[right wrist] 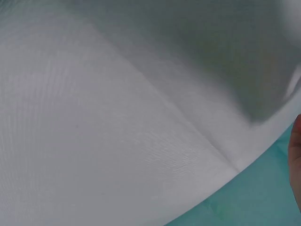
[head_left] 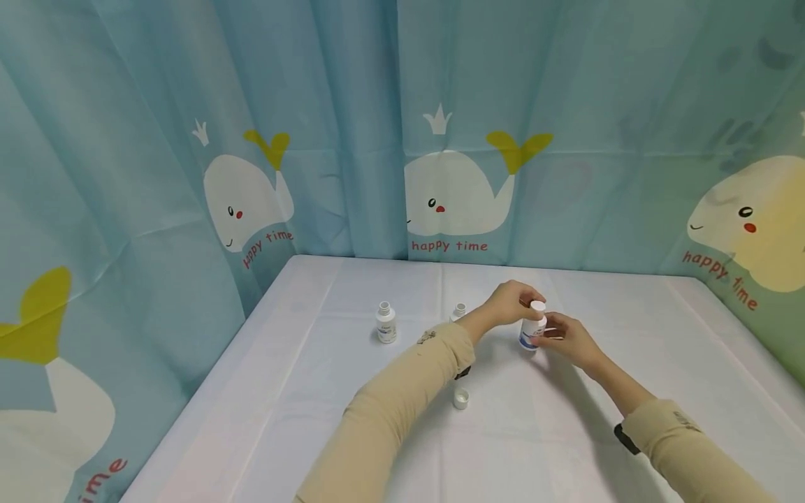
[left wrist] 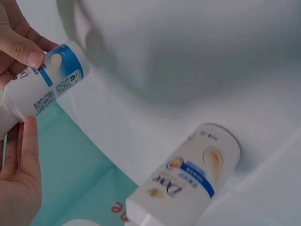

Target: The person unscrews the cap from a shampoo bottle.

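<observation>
A white bottle with a blue-banded label (head_left: 531,332) stands upright at the right of the table's middle. My right hand (head_left: 569,340) holds its body from the right side, thumb and fingers around the label. From the left, my left hand (head_left: 512,303) pinches the white cap (head_left: 537,306) at the top. In the left wrist view the bottle (left wrist: 56,68) appears tilted, with the right hand's thumb (left wrist: 33,57) on its label and a left-hand finger (left wrist: 30,134) near its neck. The right wrist view shows only a sliver of hand (right wrist: 295,162).
A capless white bottle (head_left: 386,324) stands to the left. Another capless bottle (head_left: 460,311) is partly hidden behind my left forearm. A loose white cap (head_left: 461,399) lies nearer on the white tablecloth (head_left: 302,391). Blue whale-print curtains (head_left: 352,140) enclose the table.
</observation>
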### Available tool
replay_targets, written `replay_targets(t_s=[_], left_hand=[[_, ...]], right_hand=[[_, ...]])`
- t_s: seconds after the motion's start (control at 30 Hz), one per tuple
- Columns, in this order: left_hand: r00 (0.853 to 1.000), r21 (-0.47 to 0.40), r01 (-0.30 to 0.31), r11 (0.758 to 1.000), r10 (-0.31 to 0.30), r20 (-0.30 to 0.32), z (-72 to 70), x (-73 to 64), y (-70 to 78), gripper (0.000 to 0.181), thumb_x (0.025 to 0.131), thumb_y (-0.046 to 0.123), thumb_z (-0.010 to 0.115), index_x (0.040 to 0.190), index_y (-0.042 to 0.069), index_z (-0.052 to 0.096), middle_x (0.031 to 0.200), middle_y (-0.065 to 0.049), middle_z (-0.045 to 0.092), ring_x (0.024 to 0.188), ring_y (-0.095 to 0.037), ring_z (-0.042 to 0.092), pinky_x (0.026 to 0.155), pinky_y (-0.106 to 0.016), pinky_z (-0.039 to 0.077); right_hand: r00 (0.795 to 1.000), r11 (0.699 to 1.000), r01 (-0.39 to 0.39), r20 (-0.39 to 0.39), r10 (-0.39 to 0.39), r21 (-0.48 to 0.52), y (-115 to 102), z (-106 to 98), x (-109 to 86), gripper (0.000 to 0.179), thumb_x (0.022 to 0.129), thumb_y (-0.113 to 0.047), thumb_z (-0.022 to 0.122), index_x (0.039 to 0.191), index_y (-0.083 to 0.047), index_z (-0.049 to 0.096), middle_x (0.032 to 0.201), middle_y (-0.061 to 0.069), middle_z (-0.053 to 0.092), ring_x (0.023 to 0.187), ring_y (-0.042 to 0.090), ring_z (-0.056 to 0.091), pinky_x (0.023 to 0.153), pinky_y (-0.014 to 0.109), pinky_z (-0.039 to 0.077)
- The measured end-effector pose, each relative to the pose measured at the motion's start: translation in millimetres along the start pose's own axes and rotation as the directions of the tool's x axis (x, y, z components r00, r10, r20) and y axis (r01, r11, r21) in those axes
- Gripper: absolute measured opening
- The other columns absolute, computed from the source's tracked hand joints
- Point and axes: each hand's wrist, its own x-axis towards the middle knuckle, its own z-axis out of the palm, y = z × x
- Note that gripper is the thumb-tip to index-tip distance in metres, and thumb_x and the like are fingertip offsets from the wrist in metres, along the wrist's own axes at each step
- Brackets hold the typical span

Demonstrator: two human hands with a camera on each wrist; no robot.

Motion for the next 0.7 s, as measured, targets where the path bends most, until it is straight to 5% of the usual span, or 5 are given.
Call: replay_targets(t_s=[0.17, 0.4, 0.7], left_hand=[[1.0, -0.015, -0.021, 1.0, 0.021, 0.012, -6.5, -3.6, 1.3, 0.031, 0.084, 0.008, 0.07, 0.114, 0.001, 0.066, 0.111, -0.013, 0.069, 0.094, -0.016, 0.066, 0.074, -0.01, 0.048], [0.999, -0.033, -0.036, 0.999, 0.036, 0.016, -10.0, -6.4, 6.2, 0.03, 0.084, 0.009, 0.07, 0.113, 0.002, 0.066, 0.111, -0.013, 0.069, 0.094, -0.015, 0.066, 0.075, -0.01, 0.048], [0.998, -0.056, -0.053, 0.997, 0.054, 0.014, -20.9, -12.9, 15.9, 0.029, 0.085, 0.01, 0.069, 0.114, 0.003, 0.066, 0.112, -0.01, 0.069, 0.098, -0.014, 0.065, 0.077, -0.01, 0.049]], right_hand=[[1.0, 1.0, 0.003, 0.018, -0.003, 0.011, -10, -2, -1.7, 0.044, 0.087, -0.011, 0.067, 0.122, 0.011, 0.051, 0.115, 0.029, 0.059, 0.1, 0.037, 0.062, 0.076, 0.019, 0.053], [1.0, 1.0, 0.0, 0.005, 0.0, -0.008, -15, -4, -4.3, 0.043, 0.087, -0.013, 0.068, 0.12, 0.009, 0.052, 0.114, 0.027, 0.06, 0.099, 0.033, 0.063, 0.077, 0.023, 0.055], [0.998, 0.998, 0.063, -0.006, -0.063, 0.009, -28, -14, -8.7, 0.04, 0.087, -0.009, 0.067, 0.119, 0.01, 0.053, 0.111, 0.027, 0.061, 0.086, -0.005, 0.058, 0.074, 0.015, 0.052]])
